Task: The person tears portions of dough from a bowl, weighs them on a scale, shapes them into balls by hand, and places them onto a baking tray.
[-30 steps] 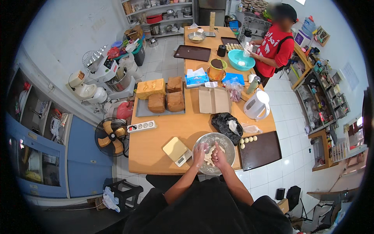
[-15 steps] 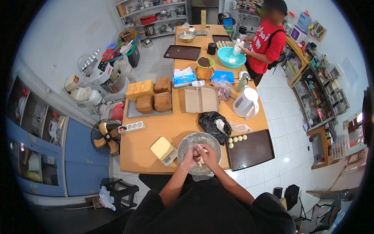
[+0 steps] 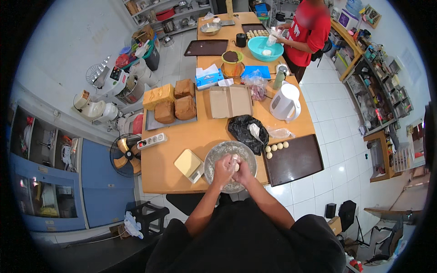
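Note:
Both my hands are together over a flour-dusted metal bowl (image 3: 210, 157) at the table's near edge. Between them sits a small pale dough ball (image 3: 236, 167), partly covered by fingers. My left hand (image 3: 224, 171) is curled against it from the left, palm inward. My right hand (image 3: 244, 174) cups it from the right. Left of the bowl stands a kitchen scale (image 3: 189, 164) with a cream-coloured top. To the right, several round dough balls (image 3: 274, 148) lie in the upper left corner of a dark baking tray (image 3: 296, 164).
A black plastic bag (image 3: 243, 129) lies behind the bowl, with a white kettle (image 3: 285, 102) farther right. Bread loaves (image 3: 175, 107) sit on a tray at left, near a power strip (image 3: 152, 140). Across the table, a person in red (image 3: 309, 29) works over a turquoise basin (image 3: 263, 52).
My hands have closed more tightly around the dough and sit slightly higher in the view. A darker round lump seen between my fingers before no longer shows. The whole view has shifted a little.

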`<state>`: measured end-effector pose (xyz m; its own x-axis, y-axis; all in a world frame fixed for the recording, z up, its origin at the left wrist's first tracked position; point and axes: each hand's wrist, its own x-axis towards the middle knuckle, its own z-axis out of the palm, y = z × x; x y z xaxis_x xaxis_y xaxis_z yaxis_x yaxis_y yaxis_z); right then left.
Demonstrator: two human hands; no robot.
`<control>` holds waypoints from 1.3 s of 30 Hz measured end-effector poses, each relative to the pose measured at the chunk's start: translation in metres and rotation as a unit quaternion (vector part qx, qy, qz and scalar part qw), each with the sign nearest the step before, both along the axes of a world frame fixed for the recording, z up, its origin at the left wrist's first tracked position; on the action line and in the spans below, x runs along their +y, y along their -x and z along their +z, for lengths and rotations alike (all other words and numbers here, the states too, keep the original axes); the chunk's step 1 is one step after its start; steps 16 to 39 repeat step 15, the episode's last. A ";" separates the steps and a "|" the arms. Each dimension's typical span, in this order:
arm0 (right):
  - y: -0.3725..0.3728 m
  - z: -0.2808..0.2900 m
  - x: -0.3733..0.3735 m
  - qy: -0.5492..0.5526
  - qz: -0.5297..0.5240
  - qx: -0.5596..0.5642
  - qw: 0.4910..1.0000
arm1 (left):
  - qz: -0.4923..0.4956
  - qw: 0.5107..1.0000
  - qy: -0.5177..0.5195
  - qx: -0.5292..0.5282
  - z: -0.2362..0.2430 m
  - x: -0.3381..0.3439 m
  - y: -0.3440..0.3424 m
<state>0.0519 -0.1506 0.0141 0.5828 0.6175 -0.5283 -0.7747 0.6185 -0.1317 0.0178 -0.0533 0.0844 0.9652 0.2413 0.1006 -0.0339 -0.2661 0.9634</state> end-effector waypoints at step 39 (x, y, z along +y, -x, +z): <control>-0.004 0.027 0.026 0.226 -0.063 -0.298 0.925 | 0.179 0.781 0.586 0.117 -0.065 0.015 0.003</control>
